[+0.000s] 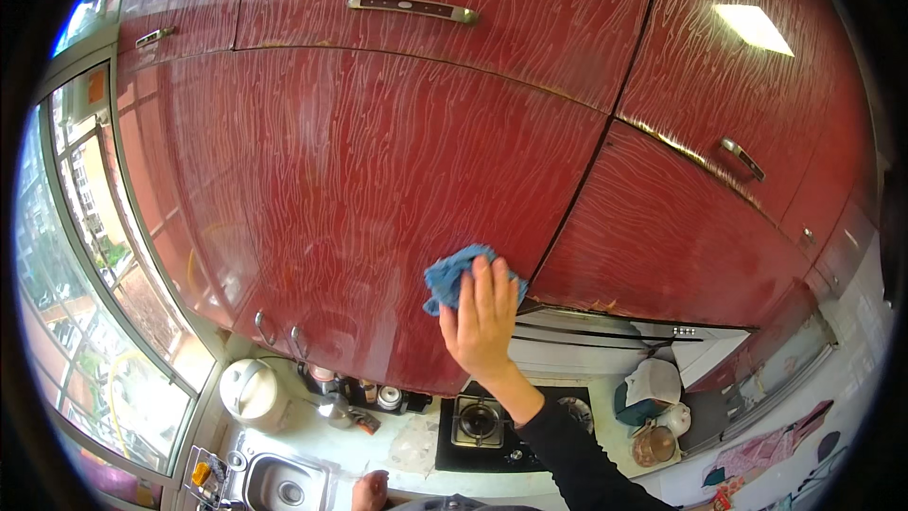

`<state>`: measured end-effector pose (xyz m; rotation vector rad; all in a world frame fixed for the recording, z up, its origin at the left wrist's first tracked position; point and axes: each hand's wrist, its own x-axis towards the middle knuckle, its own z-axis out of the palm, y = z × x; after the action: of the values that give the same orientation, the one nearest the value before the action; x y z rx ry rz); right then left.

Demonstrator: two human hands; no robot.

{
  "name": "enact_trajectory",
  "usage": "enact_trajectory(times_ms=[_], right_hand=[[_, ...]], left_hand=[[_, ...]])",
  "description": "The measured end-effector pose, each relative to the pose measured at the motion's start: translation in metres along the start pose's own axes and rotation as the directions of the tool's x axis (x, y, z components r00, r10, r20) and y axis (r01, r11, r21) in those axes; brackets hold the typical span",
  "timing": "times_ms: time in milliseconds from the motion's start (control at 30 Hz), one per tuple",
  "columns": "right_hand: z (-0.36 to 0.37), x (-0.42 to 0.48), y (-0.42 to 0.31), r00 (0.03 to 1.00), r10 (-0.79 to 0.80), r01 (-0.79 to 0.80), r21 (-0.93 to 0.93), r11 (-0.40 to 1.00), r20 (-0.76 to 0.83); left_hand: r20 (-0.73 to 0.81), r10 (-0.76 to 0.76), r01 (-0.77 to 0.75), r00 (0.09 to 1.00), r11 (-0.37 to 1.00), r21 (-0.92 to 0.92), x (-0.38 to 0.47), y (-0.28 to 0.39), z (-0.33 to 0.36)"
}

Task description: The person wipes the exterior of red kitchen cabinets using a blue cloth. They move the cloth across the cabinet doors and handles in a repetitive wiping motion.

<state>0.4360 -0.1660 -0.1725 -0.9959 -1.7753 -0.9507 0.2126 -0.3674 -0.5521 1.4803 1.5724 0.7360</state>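
Observation:
My right hand (484, 319) presses a crumpled blue cloth (454, 277) flat against a glossy red cabinet door (369, 177), near its lower right corner. Its fingers are spread over the cloth, and a black sleeve covers the forearm. Low in the picture, my left hand (370, 491) is at the front edge of the pale countertop (404, 465). It looks curled, but its fingertips are hidden. Pale wavy lines run down the door, which meets another red cabinet door (660, 227) at a dark vertical gap just right of the cloth.
Below the cabinets are a steel sink (273, 486), a white lidded appliance (248, 394), several jars (389, 397) and a black gas hob (482, 460). A range hood (582, 341) juts out at right. Metal handles (411, 7) stick out from the doors. A window (106, 284) lies left.

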Motion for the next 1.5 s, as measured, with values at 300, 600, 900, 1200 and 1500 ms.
enact_trajectory(times_ms=[300,600,900,1200,1500], right_hand=[[0.016,-0.019,-0.011,1.000,-0.010,0.010,-0.013,1.000,0.005],[-0.011,0.131,0.022,0.934,0.093,-0.099,-0.001,0.995,-0.346],[-0.027,0.195,0.039,0.865,0.099,-0.127,-0.024,0.992,-0.492],[-0.009,0.081,0.016,0.960,0.131,-0.134,0.001,0.991,-0.248],[0.025,-0.084,-0.014,0.997,0.058,-0.057,-0.015,0.998,0.057]], left_hand=[[0.082,0.070,-0.063,0.994,0.995,-0.077,0.003,-0.009,0.001],[0.097,0.073,-0.070,0.993,0.997,-0.035,-0.004,-0.009,-0.004],[0.104,0.062,-0.058,0.993,0.997,-0.045,0.004,-0.008,-0.011],[0.017,0.082,-0.081,0.996,0.993,-0.091,0.011,-0.007,-0.022],[-0.126,0.097,-0.099,0.987,0.995,-0.015,0.024,0.040,-0.046]])
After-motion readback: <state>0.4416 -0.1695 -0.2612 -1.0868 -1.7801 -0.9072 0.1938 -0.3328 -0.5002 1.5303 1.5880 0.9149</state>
